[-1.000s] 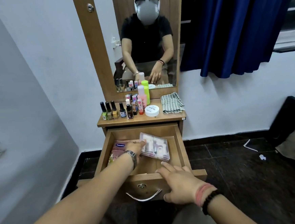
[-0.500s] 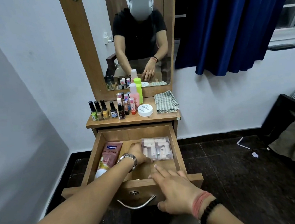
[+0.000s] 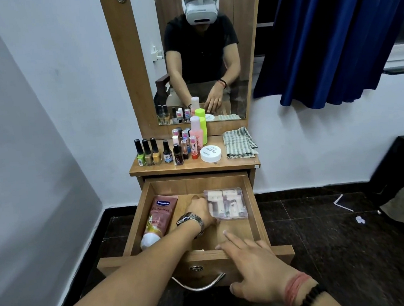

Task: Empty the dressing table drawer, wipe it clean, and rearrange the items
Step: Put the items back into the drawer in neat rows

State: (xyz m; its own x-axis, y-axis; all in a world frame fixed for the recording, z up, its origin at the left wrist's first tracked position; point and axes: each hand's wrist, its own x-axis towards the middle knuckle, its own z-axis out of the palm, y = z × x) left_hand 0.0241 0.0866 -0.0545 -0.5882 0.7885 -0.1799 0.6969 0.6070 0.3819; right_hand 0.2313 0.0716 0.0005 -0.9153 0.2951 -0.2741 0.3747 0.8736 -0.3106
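Small wooden dressing table (image 3: 235, 162) against a white wall; tall mirror (image 3: 203, 56) above it, blue curtain (image 3: 346, 35) to the right, dark tiled floor (image 3: 348, 238). The tabletop carries a row of nail polish bottles (image 3: 148, 153), a pink bottle (image 3: 196, 131), a white round jar (image 3: 211, 153) and a folded striped cloth (image 3: 240, 143). The drawer (image 3: 142, 220) is pulled fully out. Inside: a pink Vaseline lotion tube (image 3: 161, 216) along the left wall, a clear plastic box (image 3: 226, 203) at back right. The left hand (image 3: 199, 211), wristwatch on, rests against the box's left edge; fingers hidden, so grip cannot be told. The right hand (image 3: 258, 266) lies spread flat over the drawer's front edge.
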